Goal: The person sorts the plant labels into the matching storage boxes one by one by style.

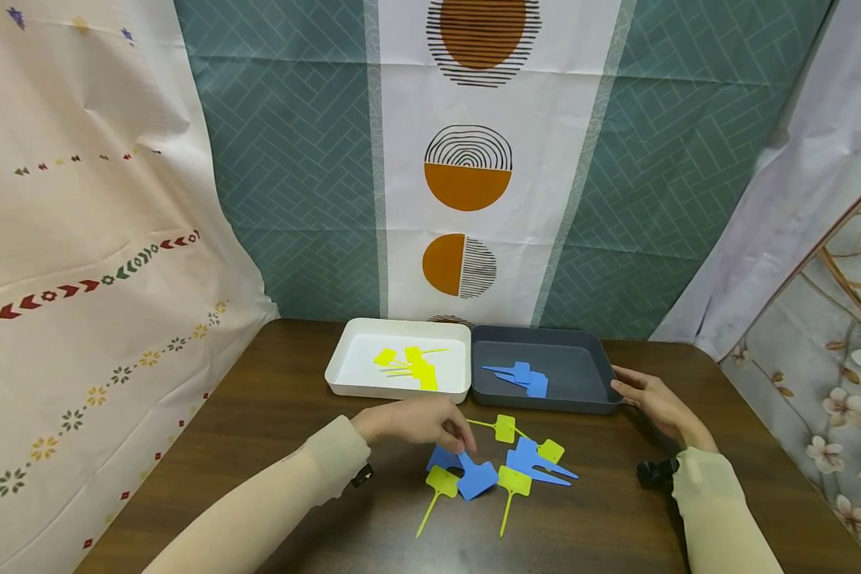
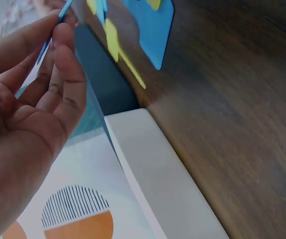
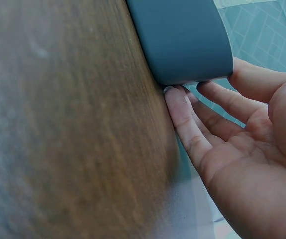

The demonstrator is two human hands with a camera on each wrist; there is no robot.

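Observation:
My left hand (image 1: 423,422) pinches a blue T-shaped plant label (image 1: 477,480) by its stem, just above the table. In the left wrist view the held label shows edge-on as a thin blue strip between thumb and fingertips. Below and beside that hand lie other blue plant labels (image 1: 524,456) and several yellow plant labels (image 1: 514,481). My right hand (image 1: 653,402) grips the right end of a dark grey tray (image 1: 603,359), its thumb at the rim and its fingers against the outer side (image 3: 197,45).
A white tray (image 1: 344,355) holding several yellow labels (image 1: 423,373) stands against the dark tray's left side. Blue labels (image 1: 536,384) lie inside the dark tray. Both trays stand at the back of the brown wooden table (image 1: 273,399), before a patterned curtain (image 1: 301,199).

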